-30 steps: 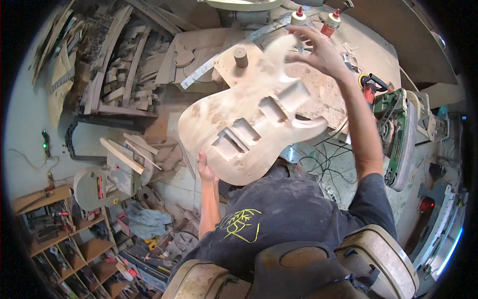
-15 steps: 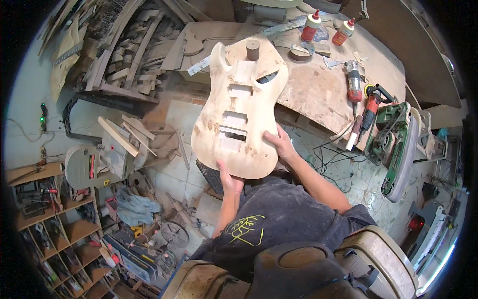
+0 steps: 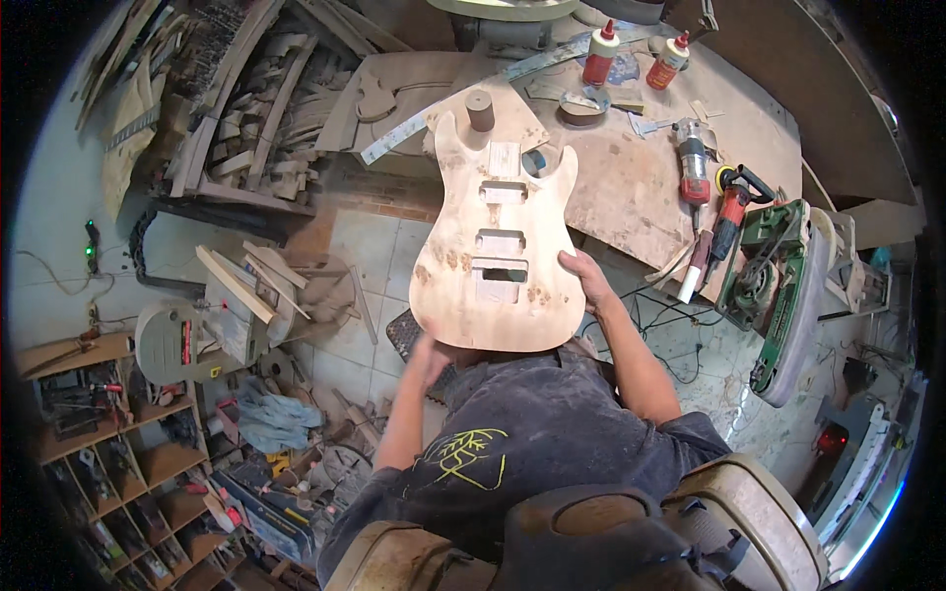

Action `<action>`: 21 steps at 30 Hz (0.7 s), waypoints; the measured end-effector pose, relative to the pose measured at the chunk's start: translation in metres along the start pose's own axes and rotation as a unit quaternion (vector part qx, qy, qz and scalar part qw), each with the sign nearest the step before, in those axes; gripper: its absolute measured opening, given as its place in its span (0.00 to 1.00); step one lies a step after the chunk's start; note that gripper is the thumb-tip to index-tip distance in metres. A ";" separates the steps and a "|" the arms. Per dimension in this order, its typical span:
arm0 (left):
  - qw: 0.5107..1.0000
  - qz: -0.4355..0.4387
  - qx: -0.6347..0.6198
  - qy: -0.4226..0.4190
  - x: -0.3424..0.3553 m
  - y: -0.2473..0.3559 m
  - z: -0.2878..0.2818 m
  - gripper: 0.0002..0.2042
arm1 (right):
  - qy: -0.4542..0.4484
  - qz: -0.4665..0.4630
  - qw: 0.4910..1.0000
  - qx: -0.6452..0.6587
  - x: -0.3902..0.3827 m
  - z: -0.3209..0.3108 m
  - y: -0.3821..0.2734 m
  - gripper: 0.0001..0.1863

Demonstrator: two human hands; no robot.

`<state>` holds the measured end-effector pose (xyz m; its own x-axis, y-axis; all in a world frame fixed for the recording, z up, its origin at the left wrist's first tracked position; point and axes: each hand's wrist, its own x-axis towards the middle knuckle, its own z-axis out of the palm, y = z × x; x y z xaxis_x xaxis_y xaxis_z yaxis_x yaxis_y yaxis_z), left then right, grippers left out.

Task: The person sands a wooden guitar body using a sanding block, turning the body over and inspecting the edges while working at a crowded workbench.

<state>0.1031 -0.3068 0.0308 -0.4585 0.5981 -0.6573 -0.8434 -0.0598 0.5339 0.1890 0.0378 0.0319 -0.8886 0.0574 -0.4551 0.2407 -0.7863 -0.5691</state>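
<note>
A pale, unfinished wooden electric guitar body (image 3: 458, 295) with burl-like brown marks is held up in front of my chest. Two horns, a neck pocket and several routed pickup cavities face me. My right hand (image 3: 588, 280) grips its right edge, thumb on the front face and fingers behind. At the lower left edge, my left hand (image 3: 427, 361) is close against or touching the wood; its fingers are smeared by motion and partly hidden. Just beyond the upper horns, a dark round cylinder (image 3: 480, 111) stands on a flat light wooden board (image 3: 517, 108) at the bench.
The workbench (image 3: 631, 197) carries two glue bottles (image 3: 600, 54), a round tin (image 3: 585, 108), a red-grey power tool (image 3: 693, 163) and an angle-grinder-like tool (image 3: 731, 209). A green belt sander (image 3: 778, 261) stands at right. Wood offcuts (image 3: 261, 133) and a cubby shelf (image 3: 128, 433) are at left.
The guitar body has swung more upright and shifted slightly right. My left hand has slid left, its thumb coming off the front face. The right hand keeps its grip.
</note>
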 end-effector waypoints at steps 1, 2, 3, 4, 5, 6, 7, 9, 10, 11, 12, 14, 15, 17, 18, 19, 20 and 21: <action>0.997 0.069 0.010 -0.012 0.009 0.023 -0.008 0.39 | 0.000 0.000 1.000 0.004 -0.001 -0.003 -0.001 0.29; 0.990 0.138 0.020 -0.022 0.019 0.047 -0.016 0.39 | 0.004 -0.006 1.000 0.001 -0.003 -0.005 -0.002 0.29; 0.983 0.157 0.068 0.062 0.027 0.072 -0.014 0.35 | 0.011 -0.014 1.000 -0.001 -0.003 -0.006 -0.003 0.29; 0.967 0.175 0.116 0.144 0.036 0.096 -0.005 0.32 | 0.005 -0.026 1.000 -0.002 -0.006 -0.004 -0.008 0.30; 0.950 0.209 0.172 0.156 0.052 0.117 0.006 0.29 | 0.007 -0.027 1.000 0.000 -0.006 -0.004 -0.009 0.30; 0.929 0.242 0.225 0.167 0.071 0.136 0.016 0.27 | 0.005 -0.035 0.999 -0.002 -0.006 -0.004 -0.009 0.30; 0.910 0.280 0.273 0.140 0.092 0.153 0.024 0.25 | 0.003 -0.041 0.999 -0.006 -0.006 -0.004 -0.011 0.30; 0.850 0.358 0.370 0.110 0.138 0.185 0.046 0.23 | 0.006 -0.041 0.999 -0.002 -0.007 -0.005 -0.012 0.30; 0.811 0.395 0.419 0.106 0.161 0.197 0.060 0.23 | 0.011 -0.041 0.999 0.003 -0.008 -0.006 -0.012 0.30; 0.801 0.418 0.415 0.106 0.180 0.206 0.072 0.22 | 0.012 -0.038 0.999 0.002 -0.010 -0.004 -0.013 0.30; 0.792 0.440 0.411 0.104 0.198 0.213 0.084 0.22 | 0.013 -0.038 0.999 0.003 -0.012 -0.002 -0.015 0.30; 0.779 0.421 0.452 0.106 0.225 0.223 0.102 0.21 | 0.016 -0.035 0.999 0.003 -0.016 0.002 -0.014 0.30; 0.763 0.405 0.493 0.106 0.238 0.226 0.107 0.21 | 0.034 -0.037 0.999 0.018 -0.018 0.001 -0.014 0.31; 0.757 0.393 0.509 0.116 0.253 0.230 0.109 0.20 | 0.052 -0.036 0.998 0.028 -0.021 -0.003 -0.006 0.31; 0.749 0.382 0.527 0.124 0.260 0.228 0.109 0.20 | 0.055 -0.031 0.998 0.028 -0.024 -0.008 0.001 0.32; 0.753 0.380 0.523 0.124 0.264 0.226 0.110 0.20 | 0.059 -0.026 0.997 0.030 -0.030 -0.011 0.005 0.32; 0.754 0.387 0.519 0.108 0.266 0.225 0.110 0.20 | 0.046 -0.038 0.998 0.027 -0.035 -0.012 0.010 0.33; 0.755 0.394 0.516 0.093 0.267 0.224 0.108 0.20 | 0.048 -0.033 0.998 0.024 -0.039 -0.006 0.014 0.33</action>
<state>-0.1783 -0.0745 0.0327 -0.8162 0.5735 0.0696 0.3359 0.3730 0.8649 0.2295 0.0281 0.0380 -0.8600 0.1677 -0.4819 0.1613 -0.8067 -0.5685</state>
